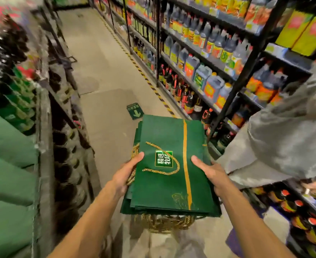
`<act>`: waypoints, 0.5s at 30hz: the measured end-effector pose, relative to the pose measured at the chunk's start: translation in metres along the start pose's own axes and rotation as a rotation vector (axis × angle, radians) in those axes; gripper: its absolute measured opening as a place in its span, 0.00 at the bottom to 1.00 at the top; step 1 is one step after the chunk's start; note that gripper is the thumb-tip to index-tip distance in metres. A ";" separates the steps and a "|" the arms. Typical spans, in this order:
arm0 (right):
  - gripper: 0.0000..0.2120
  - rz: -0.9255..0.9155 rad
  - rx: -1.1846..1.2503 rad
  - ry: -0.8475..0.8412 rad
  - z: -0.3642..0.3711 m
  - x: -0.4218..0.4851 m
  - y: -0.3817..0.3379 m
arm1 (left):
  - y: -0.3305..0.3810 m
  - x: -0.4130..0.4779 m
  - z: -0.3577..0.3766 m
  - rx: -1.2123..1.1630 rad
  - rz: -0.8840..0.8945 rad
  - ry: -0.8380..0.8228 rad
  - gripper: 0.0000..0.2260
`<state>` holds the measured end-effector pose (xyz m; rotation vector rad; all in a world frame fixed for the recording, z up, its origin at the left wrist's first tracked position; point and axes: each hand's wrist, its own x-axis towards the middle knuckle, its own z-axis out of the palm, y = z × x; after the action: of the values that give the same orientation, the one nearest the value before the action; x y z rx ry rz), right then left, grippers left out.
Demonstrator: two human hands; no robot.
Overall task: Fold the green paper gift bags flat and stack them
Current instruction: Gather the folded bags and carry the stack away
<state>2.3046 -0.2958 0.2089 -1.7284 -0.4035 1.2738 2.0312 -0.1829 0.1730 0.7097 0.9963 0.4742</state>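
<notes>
Closest to the camera, a bunch of gold cord handles hangs from the near end of a stack of green bags, which is carried in the air over the aisle floor and rests on nothing. The left hand clasps the stack's left edge and the right hand its right edge. Each thumb lies on top, and the fingers are hidden underneath. The top bag lies fully flat, with one cord loop flopped across its printed label and one orange stripe running its length. Judging by this, folding and stacking look largely done for these bags. The stack looks ready to be set down somewhere, though no spot for it can be picked out. By count there is one stack and two hands. Several layered edges show at the near left corner, at least three, but the exact number of bags cannot be told. No open, unfolded bag is visible. Green shapes at the left edge are too blurred to identify. Farther on, one other person in grey clothing stands at the right. One green floor sign with an arrow lies beyond the stack. Shelves of bottles, too many to count, line the right side into the distance.
</notes>
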 end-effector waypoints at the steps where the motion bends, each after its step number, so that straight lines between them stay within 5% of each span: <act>1: 0.26 -0.005 -0.032 -0.037 0.004 0.025 -0.018 | 0.008 0.013 0.001 -0.030 0.010 0.034 0.45; 9: 0.11 0.003 -0.262 -0.345 0.081 0.186 -0.143 | 0.076 0.078 -0.018 -0.273 0.081 0.324 0.41; 15: 0.24 0.029 -0.419 -0.526 0.180 0.286 -0.198 | 0.129 0.129 -0.064 -0.382 0.202 0.531 0.28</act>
<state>2.3130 0.0958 0.1982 -1.7138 -1.0120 1.7582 2.0307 0.0100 0.1681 0.3411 1.2836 1.0359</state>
